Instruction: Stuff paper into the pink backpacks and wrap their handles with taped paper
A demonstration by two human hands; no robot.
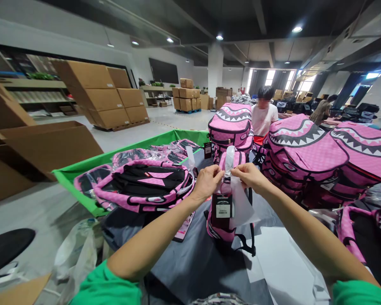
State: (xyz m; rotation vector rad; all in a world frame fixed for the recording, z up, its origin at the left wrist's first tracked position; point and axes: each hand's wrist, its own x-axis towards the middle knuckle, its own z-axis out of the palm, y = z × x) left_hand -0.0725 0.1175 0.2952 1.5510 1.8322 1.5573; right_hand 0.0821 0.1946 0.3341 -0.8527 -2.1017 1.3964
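1. Pinching a white strip point(230, 157) between both hands at the centre of the frame: at its left edge with the left hand point(208, 181), at its right edge with the right hand point(250, 177), thumbs and forefingers closed and close together.
2. Hard to tell the exact fold under each fingertip.
3. Directly below the hands, mid-frame, upright on the grey table cover point(184, 271): a narrow pink bag point(221, 234), with a dark hang tag point(222, 207) against its front and a black strap down its right side.
4. Beside the tag, below the right hand: a translucent sheet point(242, 207), drooping to the right; impossible to tell whether joined to the strip.
5. Left of centre, near the left forearm: a pink-and-black backpack point(146, 184), lying flat, straps up.
6. Behind it, inside a green bin point(165, 137): several plastic-wrapped bags point(135, 156).
7. Right of centre and beyond the hands: pink backpacks with shark-tooth trim point(307, 142), standing in a row.
8. Lower right, under the right forearm: white sheets point(284, 262), loosely overlapping.
9. Upper right of centre, behind the backpacks: a person in a pale shirt point(265, 116).
10. Upper left: stacked cardboard boxes point(93, 93).
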